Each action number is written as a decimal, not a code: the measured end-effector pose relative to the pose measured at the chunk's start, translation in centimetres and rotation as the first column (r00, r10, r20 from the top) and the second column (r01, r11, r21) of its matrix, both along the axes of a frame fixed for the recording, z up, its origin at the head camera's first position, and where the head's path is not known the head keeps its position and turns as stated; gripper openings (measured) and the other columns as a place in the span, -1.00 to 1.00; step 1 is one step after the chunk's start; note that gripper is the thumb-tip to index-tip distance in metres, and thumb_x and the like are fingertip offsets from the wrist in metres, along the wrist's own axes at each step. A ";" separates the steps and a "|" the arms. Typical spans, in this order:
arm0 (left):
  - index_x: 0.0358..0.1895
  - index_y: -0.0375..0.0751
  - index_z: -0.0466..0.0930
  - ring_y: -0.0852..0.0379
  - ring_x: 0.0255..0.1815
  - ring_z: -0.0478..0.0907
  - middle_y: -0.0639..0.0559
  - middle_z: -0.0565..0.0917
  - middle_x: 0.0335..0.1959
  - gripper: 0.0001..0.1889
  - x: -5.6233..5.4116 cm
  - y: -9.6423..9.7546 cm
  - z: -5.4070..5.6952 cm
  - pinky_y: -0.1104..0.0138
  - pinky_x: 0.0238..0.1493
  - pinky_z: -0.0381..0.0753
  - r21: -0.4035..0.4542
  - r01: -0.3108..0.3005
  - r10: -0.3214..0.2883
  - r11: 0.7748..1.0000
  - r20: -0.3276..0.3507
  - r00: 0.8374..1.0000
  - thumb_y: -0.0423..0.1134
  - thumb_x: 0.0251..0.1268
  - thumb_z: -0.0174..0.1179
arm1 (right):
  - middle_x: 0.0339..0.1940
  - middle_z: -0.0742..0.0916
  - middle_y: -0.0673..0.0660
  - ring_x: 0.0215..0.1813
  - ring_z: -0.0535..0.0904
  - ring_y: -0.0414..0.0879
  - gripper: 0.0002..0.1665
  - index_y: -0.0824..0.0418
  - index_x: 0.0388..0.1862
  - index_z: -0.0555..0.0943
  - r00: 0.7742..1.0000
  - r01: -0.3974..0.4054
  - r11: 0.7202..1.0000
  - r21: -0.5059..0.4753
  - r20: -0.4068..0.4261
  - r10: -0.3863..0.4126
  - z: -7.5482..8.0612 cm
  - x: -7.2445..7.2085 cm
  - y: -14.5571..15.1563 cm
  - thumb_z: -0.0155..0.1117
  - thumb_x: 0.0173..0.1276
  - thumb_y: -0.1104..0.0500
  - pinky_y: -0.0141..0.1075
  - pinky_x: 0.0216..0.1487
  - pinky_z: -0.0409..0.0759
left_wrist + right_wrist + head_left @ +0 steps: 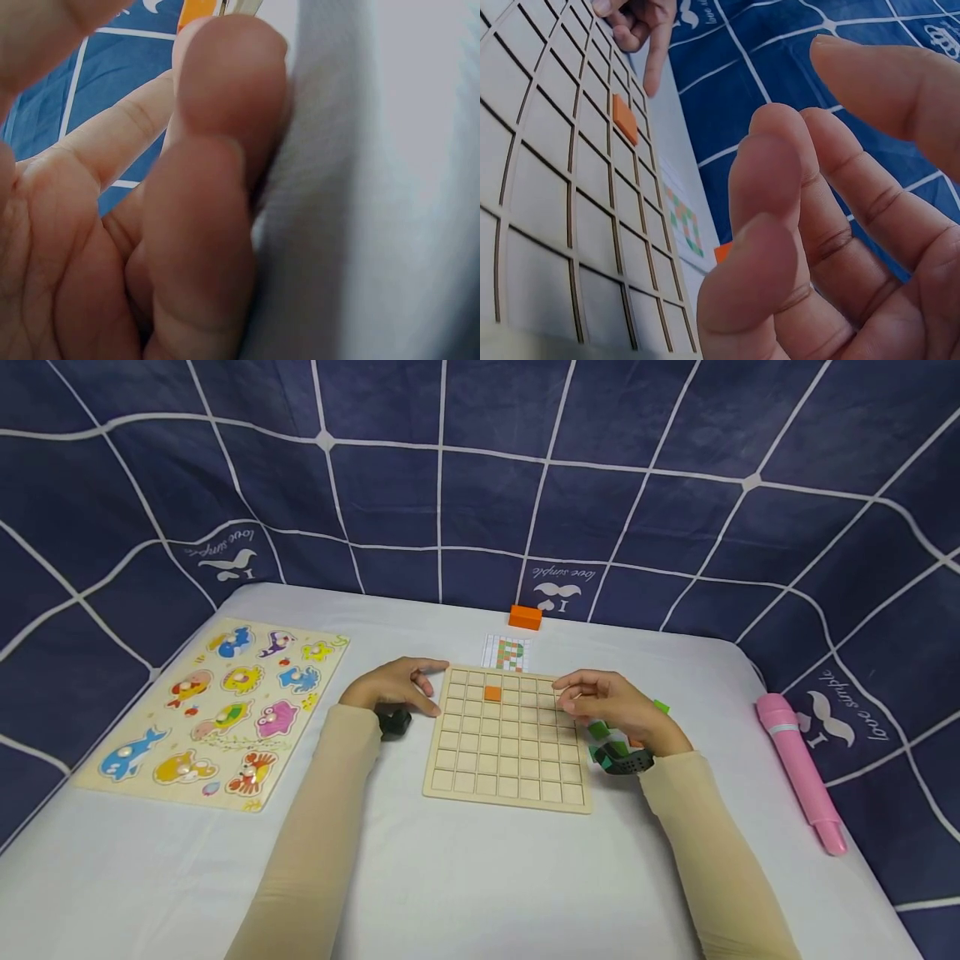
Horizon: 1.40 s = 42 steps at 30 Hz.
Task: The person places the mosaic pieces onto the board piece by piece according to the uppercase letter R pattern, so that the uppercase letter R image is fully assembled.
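Observation:
A square wooden grid board (491, 745) lies flat on the table, with one orange square tile (492, 693) in a cell of its second row. At the board's upper left edge is my left hand (397, 683), its index finger and thumb reaching to the rim and its other fingers bent. My right hand (618, 706) hovers by the right edge. In the right wrist view its thumb (900, 97) stands apart from the loosely bent fingers, with nothing between them. Several green tiles (598, 730) lie beneath this hand, partly hidden by it and the wrist strap.
Behind the board are a pattern card (508, 653) with green and orange squares and an orange block (525, 617). A sea-animal puzzle board (288, 739) lies at left. A pink microphone-shaped object (801, 768) lies at right. Dark blue gridded cloth (487, 493) encloses the table.

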<state>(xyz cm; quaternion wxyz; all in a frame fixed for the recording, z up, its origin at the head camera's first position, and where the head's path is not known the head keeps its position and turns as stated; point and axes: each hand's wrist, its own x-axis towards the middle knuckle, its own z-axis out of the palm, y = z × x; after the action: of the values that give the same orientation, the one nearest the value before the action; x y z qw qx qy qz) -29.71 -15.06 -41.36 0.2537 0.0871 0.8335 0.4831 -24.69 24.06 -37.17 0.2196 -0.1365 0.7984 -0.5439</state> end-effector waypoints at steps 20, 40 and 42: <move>0.69 -0.11 0.34 0.03 -0.17 0.47 -0.09 0.58 -0.16 0.08 -0.2 0.0 0.1 0.32 -0.10 0.53 -0.011 0.003 -0.003 1.000 0.005 1.000 -0.44 0.01 0.66 | 0.06 0.77 0.25 -0.12 0.63 -0.10 -0.42 0.45 0.39 0.56 0.997 0.073 0.996 0.051 0.001 -0.073 -0.5 1.6 3.9 0.41 0.55 0.15 -0.32 -0.18 0.56; 0.70 -0.17 0.28 0.05 -0.19 0.46 -0.07 0.56 -0.18 0.09 0.0 0.0 0.4 0.35 -0.14 0.52 -0.001 0.017 -0.017 1.000 0.004 1.000 -0.44 0.03 0.66 | -0.15 0.80 0.07 -0.24 0.64 -0.14 -0.68 0.47 0.23 0.60 0.995 0.094 0.993 -0.072 -0.030 -0.096 -1.7 3.3 8.5 0.29 0.58 0.37 -0.34 -0.19 0.65; 0.70 -0.17 0.28 0.05 -0.20 0.46 -0.08 0.57 -0.18 0.09 0.0 0.0 0.4 0.35 -0.14 0.52 -0.004 0.019 -0.019 1.000 0.002 1.000 -0.44 0.03 0.65 | -0.17 0.80 0.05 -0.25 0.63 -0.14 -0.68 0.43 0.23 0.62 0.994 0.108 0.992 -0.070 -0.028 -0.110 -1.8 3.4 8.8 0.30 0.58 0.36 -0.35 -0.20 0.64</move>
<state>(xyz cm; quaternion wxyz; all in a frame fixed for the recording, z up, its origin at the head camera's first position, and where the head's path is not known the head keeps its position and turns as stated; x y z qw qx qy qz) -29.75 -15.06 -40.99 0.2591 0.0942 0.8334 0.4790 -21.31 32.89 -38.98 0.1721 -0.1087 0.7888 -0.5799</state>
